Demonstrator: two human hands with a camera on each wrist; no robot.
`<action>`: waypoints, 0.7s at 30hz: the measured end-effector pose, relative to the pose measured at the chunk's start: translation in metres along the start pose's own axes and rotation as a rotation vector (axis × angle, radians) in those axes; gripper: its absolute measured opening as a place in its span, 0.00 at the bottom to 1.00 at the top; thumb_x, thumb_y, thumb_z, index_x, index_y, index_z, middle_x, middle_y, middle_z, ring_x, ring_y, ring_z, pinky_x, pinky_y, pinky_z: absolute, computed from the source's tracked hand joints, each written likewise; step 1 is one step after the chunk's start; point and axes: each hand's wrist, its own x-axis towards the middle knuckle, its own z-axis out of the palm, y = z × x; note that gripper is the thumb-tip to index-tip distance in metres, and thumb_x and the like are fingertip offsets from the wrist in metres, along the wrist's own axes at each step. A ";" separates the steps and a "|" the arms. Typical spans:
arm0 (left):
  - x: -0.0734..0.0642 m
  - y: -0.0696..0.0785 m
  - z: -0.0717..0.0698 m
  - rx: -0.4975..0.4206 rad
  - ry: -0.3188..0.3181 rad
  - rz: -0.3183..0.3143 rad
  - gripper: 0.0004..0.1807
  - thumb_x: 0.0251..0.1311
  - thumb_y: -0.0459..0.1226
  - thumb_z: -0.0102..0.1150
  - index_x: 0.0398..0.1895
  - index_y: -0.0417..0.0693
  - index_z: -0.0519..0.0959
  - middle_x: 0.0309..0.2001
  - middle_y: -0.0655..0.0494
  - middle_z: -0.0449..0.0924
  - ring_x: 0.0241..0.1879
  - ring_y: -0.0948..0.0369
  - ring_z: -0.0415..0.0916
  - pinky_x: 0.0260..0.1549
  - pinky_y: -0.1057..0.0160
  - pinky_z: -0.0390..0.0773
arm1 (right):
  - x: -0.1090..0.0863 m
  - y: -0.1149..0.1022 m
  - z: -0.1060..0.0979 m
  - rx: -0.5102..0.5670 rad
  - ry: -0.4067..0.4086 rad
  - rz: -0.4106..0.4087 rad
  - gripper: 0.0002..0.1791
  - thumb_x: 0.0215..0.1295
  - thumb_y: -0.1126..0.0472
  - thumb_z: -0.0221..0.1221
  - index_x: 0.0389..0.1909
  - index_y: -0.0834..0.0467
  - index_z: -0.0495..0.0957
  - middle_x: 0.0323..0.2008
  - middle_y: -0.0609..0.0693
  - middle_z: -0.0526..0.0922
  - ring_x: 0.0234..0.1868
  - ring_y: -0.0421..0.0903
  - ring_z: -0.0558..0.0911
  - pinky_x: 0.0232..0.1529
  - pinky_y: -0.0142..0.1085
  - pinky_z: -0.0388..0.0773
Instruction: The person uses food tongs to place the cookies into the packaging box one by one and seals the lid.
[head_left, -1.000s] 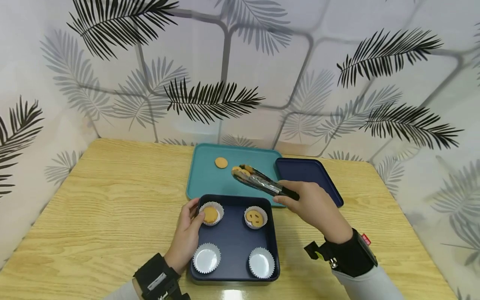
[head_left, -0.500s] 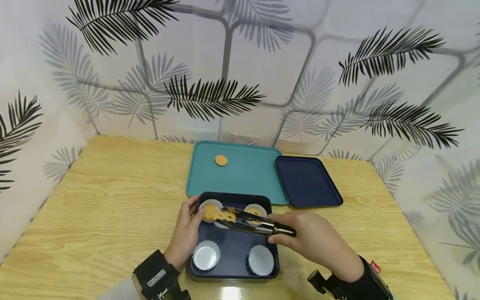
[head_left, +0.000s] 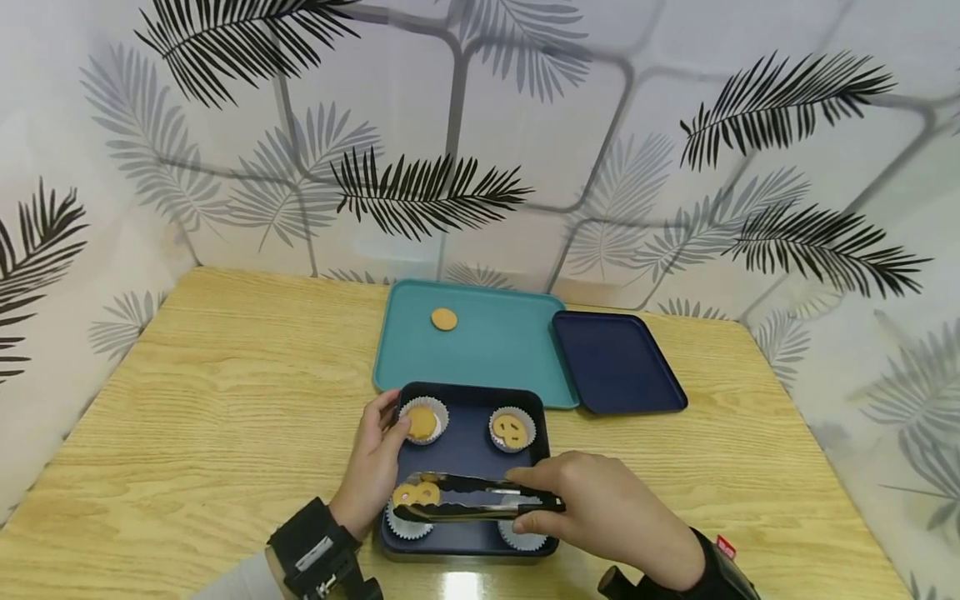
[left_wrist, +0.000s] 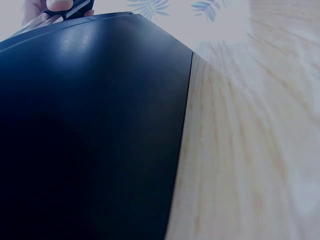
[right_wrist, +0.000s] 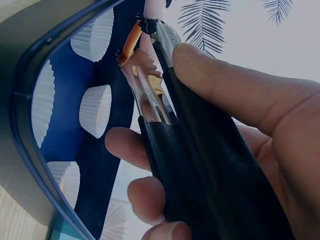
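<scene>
My right hand (head_left: pixel 600 504) grips black-handled metal tongs (head_left: pixel 487 498), which reach leftward across a dark blue square pan (head_left: pixel 465 458). Between the tong tips is a pretzel-shaped cookie (head_left: pixel 417 494), over the near-left white paper cup (head_left: pixel 408 527). My left hand (head_left: pixel 375 458) holds the pan's left wall, thumb over the rim. Inside the pan, the far-left paper cup (head_left: pixel 442 410) has a round cookie (head_left: pixel 422 423), and the far-right cup (head_left: pixel 529 425) a pretzel-shaped cookie (head_left: pixel 509 431). The tongs and right hand partly cover the near-right cup (head_left: pixel 525 540).
Behind the pan lies a teal tray (head_left: pixel 495 350) with one round cookie (head_left: pixel 444 318). A flat dark blue tray (head_left: pixel 618 362) sits to its right, edges meeting. All stand on a wooden table (head_left: pixel 262 375) against a leaf-patterned backdrop (head_left: pixel 480 150).
From above the teal tray, my right hand has brought the tongs and pretzel-shaped cookie toward me, past the far-left cup, to the near-left cup. My left hand stays on the pan.
</scene>
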 end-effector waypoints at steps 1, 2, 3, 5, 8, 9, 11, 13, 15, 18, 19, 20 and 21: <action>0.000 0.000 0.000 0.003 0.002 0.000 0.27 0.80 0.34 0.38 0.76 0.34 0.49 0.77 0.34 0.47 0.77 0.40 0.43 0.73 0.39 0.49 | 0.000 0.000 0.000 -0.007 -0.005 -0.003 0.27 0.64 0.40 0.65 0.59 0.49 0.83 0.45 0.42 0.88 0.42 0.39 0.85 0.34 0.35 0.80; 0.001 0.001 0.000 0.005 0.003 0.003 0.27 0.80 0.34 0.38 0.76 0.34 0.49 0.77 0.34 0.46 0.77 0.40 0.43 0.73 0.39 0.49 | 0.000 0.000 0.001 -0.014 -0.009 -0.007 0.27 0.64 0.40 0.65 0.59 0.48 0.83 0.45 0.42 0.88 0.42 0.39 0.85 0.34 0.35 0.80; 0.001 0.001 0.000 0.006 0.005 0.004 0.27 0.80 0.34 0.38 0.76 0.34 0.50 0.77 0.34 0.46 0.77 0.40 0.43 0.73 0.39 0.49 | 0.001 0.000 0.001 -0.020 -0.012 -0.010 0.26 0.64 0.40 0.65 0.59 0.48 0.83 0.45 0.42 0.88 0.41 0.39 0.85 0.34 0.35 0.80; 0.001 0.002 0.000 0.008 0.008 0.003 0.27 0.80 0.34 0.38 0.76 0.35 0.50 0.77 0.35 0.46 0.77 0.40 0.43 0.73 0.39 0.49 | 0.001 0.000 0.001 -0.032 -0.014 -0.016 0.26 0.64 0.40 0.65 0.59 0.47 0.83 0.44 0.41 0.88 0.41 0.38 0.85 0.34 0.35 0.80; 0.002 0.002 0.000 0.011 0.007 0.000 0.27 0.80 0.34 0.38 0.77 0.35 0.50 0.77 0.35 0.47 0.77 0.41 0.43 0.73 0.39 0.49 | 0.002 0.000 0.002 -0.036 -0.010 -0.023 0.25 0.64 0.41 0.66 0.58 0.48 0.83 0.43 0.41 0.88 0.40 0.38 0.84 0.33 0.34 0.80; 0.002 0.002 0.000 0.010 0.006 -0.002 0.27 0.80 0.34 0.38 0.77 0.35 0.50 0.77 0.35 0.47 0.77 0.41 0.43 0.73 0.39 0.49 | 0.003 0.000 0.003 -0.037 -0.008 -0.024 0.25 0.64 0.41 0.66 0.58 0.48 0.84 0.42 0.41 0.87 0.39 0.38 0.84 0.32 0.33 0.79; 0.001 0.002 0.000 0.011 0.004 -0.005 0.27 0.80 0.34 0.38 0.77 0.35 0.50 0.77 0.36 0.47 0.77 0.41 0.44 0.73 0.40 0.50 | 0.003 0.001 0.004 -0.042 -0.002 -0.029 0.25 0.64 0.41 0.66 0.58 0.49 0.84 0.41 0.42 0.87 0.38 0.38 0.84 0.31 0.32 0.78; 0.001 0.002 0.000 0.009 0.003 -0.006 0.27 0.80 0.34 0.38 0.77 0.35 0.50 0.77 0.36 0.47 0.77 0.41 0.43 0.73 0.39 0.49 | 0.003 0.001 0.005 -0.048 0.004 -0.032 0.25 0.64 0.41 0.66 0.58 0.49 0.84 0.40 0.42 0.87 0.37 0.37 0.83 0.30 0.32 0.77; 0.001 0.002 0.000 0.007 0.005 -0.008 0.27 0.80 0.34 0.39 0.76 0.35 0.50 0.77 0.36 0.47 0.77 0.41 0.43 0.73 0.39 0.49 | 0.003 0.001 0.006 -0.052 0.006 -0.034 0.25 0.64 0.41 0.66 0.58 0.49 0.83 0.40 0.42 0.87 0.37 0.37 0.83 0.30 0.31 0.77; 0.001 0.001 0.001 0.006 0.007 -0.011 0.27 0.80 0.34 0.39 0.76 0.35 0.50 0.77 0.35 0.46 0.77 0.41 0.43 0.73 0.39 0.49 | 0.003 0.001 0.006 -0.054 0.006 -0.034 0.25 0.65 0.42 0.66 0.58 0.50 0.83 0.40 0.43 0.87 0.37 0.38 0.84 0.29 0.31 0.76; 0.001 0.001 0.001 0.006 0.006 -0.013 0.27 0.80 0.34 0.39 0.76 0.35 0.50 0.77 0.36 0.46 0.77 0.41 0.43 0.73 0.39 0.49 | 0.003 0.001 0.006 -0.055 0.005 -0.034 0.25 0.64 0.42 0.66 0.58 0.50 0.84 0.40 0.43 0.87 0.37 0.38 0.84 0.29 0.31 0.76; 0.001 0.001 0.001 0.006 0.007 -0.013 0.27 0.80 0.34 0.39 0.76 0.35 0.50 0.77 0.35 0.46 0.77 0.41 0.43 0.73 0.39 0.49 | 0.003 0.002 0.007 -0.052 0.003 -0.032 0.25 0.64 0.42 0.66 0.58 0.50 0.83 0.40 0.43 0.87 0.37 0.38 0.83 0.29 0.31 0.76; 0.000 0.001 0.001 0.006 0.006 -0.013 0.27 0.80 0.34 0.39 0.76 0.35 0.50 0.77 0.35 0.47 0.77 0.41 0.43 0.73 0.39 0.49 | 0.002 0.002 0.007 -0.050 0.000 -0.030 0.26 0.64 0.42 0.66 0.59 0.50 0.83 0.40 0.43 0.87 0.37 0.38 0.83 0.29 0.31 0.76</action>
